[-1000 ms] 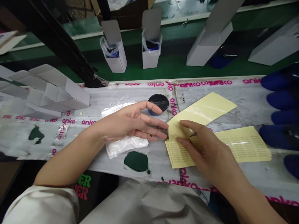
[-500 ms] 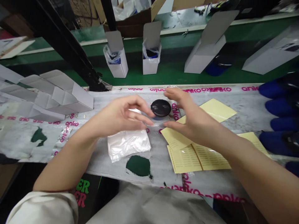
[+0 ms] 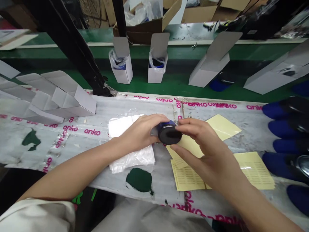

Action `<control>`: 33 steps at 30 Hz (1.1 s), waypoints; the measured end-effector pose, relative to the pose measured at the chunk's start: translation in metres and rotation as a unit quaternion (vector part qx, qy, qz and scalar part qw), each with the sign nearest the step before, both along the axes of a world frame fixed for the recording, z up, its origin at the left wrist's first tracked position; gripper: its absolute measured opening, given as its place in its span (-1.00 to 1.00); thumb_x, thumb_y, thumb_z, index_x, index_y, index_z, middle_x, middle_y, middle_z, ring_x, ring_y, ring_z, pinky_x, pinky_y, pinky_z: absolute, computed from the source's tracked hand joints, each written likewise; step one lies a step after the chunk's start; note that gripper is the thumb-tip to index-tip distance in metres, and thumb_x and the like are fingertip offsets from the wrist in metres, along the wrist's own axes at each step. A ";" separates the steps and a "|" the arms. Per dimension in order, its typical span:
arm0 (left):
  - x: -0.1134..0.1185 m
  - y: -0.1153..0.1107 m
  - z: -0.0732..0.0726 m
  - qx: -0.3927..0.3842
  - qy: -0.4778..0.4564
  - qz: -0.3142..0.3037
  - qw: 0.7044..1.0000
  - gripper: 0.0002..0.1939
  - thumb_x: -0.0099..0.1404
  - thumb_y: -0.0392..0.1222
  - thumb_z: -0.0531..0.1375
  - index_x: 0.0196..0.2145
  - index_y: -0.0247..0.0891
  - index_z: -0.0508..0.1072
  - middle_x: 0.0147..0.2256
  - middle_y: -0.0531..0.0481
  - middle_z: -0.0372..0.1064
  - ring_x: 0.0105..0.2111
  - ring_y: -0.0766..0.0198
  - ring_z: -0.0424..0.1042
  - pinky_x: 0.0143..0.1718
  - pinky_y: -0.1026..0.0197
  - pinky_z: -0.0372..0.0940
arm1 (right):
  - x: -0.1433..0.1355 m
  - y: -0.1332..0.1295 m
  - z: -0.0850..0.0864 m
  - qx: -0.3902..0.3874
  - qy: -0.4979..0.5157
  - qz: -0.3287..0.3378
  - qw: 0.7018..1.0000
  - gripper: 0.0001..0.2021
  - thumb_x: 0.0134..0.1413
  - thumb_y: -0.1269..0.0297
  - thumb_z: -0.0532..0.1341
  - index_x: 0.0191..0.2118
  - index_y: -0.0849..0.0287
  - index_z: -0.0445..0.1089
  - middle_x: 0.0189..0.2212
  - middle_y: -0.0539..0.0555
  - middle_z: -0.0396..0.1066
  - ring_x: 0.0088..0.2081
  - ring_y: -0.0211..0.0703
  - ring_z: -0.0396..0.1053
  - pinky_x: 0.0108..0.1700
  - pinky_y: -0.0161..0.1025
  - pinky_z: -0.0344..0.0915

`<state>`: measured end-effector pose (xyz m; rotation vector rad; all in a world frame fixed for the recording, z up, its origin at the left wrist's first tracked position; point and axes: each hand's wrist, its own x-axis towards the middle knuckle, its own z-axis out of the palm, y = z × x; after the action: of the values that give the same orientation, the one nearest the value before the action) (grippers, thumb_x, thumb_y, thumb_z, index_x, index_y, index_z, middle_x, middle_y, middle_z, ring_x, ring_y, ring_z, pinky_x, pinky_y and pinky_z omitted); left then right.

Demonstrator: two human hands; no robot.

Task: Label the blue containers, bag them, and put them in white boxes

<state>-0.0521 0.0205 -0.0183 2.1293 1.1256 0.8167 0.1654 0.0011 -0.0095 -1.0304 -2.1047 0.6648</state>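
Observation:
A blue cylindrical container with a round black lid is held over the middle of the table, tilted so that its lid faces me. My left hand is closed round its blue body from the left. At the lid's right edge, my right hand grips with fingertips above and thumb below. Under my left hand lies a stack of clear plastic bags. Yellow printed sheets lie beneath my right hand and forearm.
Open white boxes stand at left. On the green ledge behind, two white boxes hold bagged blue items. More blue containers with black tops line the right side. A black post rises at back left.
Both hands, open around the standing container before, have closed on it. It has been lifted and tipped towards me. The camera view has shifted slightly.

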 end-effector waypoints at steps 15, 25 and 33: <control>-0.004 -0.001 -0.003 0.071 0.039 -0.022 0.996 -0.55 0.31 -0.34 0.28 0.12 -0.14 0.37 0.12 -0.13 0.48 0.14 0.05 0.47 0.13 -0.03 0.39 | -0.013 -0.012 -0.006 0.014 -0.005 -0.114 0.993 -0.95 0.22 0.32 0.23 -0.25 0.03 0.45 -0.06 0.12 0.38 0.00 0.02 0.45 -0.12 -0.03 0.47; -0.004 -0.003 -0.002 0.057 0.061 -0.018 0.996 -0.52 0.31 -0.35 0.28 0.15 -0.10 0.36 0.15 -0.11 0.45 0.16 0.05 0.44 0.13 -0.02 0.37 | -0.019 -0.015 -0.012 0.080 -0.021 -0.137 0.987 -0.94 0.25 0.36 0.20 -0.23 0.03 0.37 -0.07 0.15 0.39 -0.02 0.05 0.46 -0.09 0.04 0.46; -0.002 -0.005 0.001 0.082 0.082 -0.010 0.993 -0.56 0.31 -0.36 0.26 0.11 -0.14 0.38 0.13 -0.12 0.46 0.12 0.06 0.47 0.09 0.00 0.39 | -0.026 -0.018 -0.013 0.114 -0.022 -0.146 0.982 -0.92 0.23 0.40 0.21 -0.24 0.05 0.32 -0.08 0.16 0.40 -0.01 0.04 0.46 -0.10 0.00 0.47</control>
<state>-0.0541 0.0157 -0.0174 2.3754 1.1519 0.7595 0.1396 -0.0164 -0.0228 -1.1986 -1.9574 0.2519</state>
